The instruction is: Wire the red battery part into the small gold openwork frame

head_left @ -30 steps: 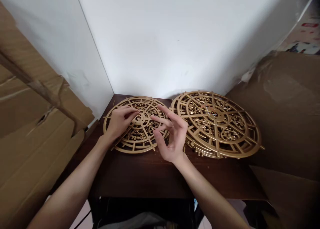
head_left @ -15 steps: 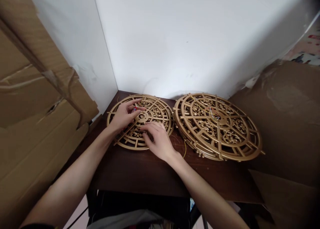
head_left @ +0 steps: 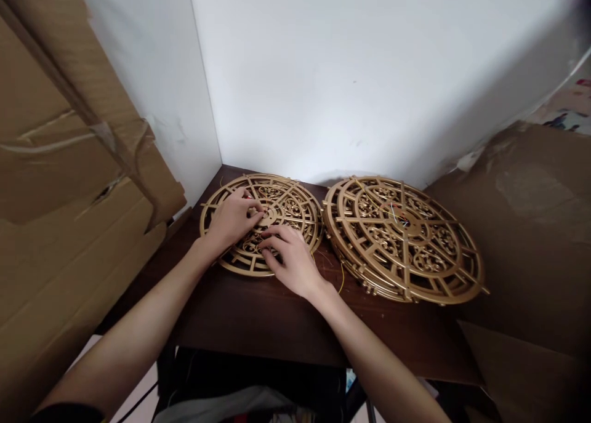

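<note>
A round gold openwork disc (head_left: 240, 264) lies on the dark wooden table (head_left: 258, 324), with both hands over it. My left hand (head_left: 235, 217) is at the left of its hub, thumb and fingertips pinched together near the centre; what they hold is too small to make out. A bit of something red shows behind its fingers. My right hand (head_left: 292, 257) rests over the disc's lower right part, fingers bent and apart, with nothing visible in it.
To the right, a stack of larger gold discs (head_left: 429, 232) carries thin coloured wires at its centre. A yellow wire (head_left: 342, 278) curls between them. White panels (head_left: 351, 78) stand behind; cardboard (head_left: 60, 183) flanks the left and right.
My left hand has turned over and its fingers have closed near the hub, now mostly covering the red item. My right hand has barely moved. The view has shifted slightly.
</note>
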Demonstrator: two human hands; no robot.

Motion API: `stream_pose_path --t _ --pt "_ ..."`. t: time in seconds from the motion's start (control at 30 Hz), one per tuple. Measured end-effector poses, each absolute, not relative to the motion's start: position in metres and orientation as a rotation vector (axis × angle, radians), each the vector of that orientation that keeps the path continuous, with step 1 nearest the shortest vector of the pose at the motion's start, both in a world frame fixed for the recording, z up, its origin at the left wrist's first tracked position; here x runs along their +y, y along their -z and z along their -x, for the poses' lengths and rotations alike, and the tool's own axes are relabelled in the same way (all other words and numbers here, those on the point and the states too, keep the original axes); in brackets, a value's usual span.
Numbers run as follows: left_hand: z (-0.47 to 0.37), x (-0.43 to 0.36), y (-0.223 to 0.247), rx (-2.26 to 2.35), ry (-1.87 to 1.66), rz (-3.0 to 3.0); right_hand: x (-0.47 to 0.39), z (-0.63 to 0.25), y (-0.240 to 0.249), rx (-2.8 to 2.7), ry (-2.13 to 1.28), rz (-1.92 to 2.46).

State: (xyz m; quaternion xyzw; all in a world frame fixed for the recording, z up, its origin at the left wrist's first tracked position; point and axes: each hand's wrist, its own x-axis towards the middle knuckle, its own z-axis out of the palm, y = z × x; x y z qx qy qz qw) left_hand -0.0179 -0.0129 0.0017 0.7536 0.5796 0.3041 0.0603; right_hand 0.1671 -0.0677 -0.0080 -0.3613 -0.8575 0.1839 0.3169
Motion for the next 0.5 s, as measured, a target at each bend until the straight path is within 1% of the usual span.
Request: stream_pose_path --t 0.1,0.27,0.5 --pt "0.0181 -0.0133 -0.0003 1.815 -0.830 -2.316 -0.0679 -0.1675 0.0068 -2.285 -0.474 0.950" --pt "0.0139 -0.0161 -0.0013 1.773 -0.734 -2.374 -0.0684 -0.1671 0.0064 -2.290 -0.466 0.959" --pt "0.0117 -0.0165 -0.0037 1.727 -0.732 -2.304 -0.0681 -0.1667 0.0064 -2.290 -0.465 0.959"
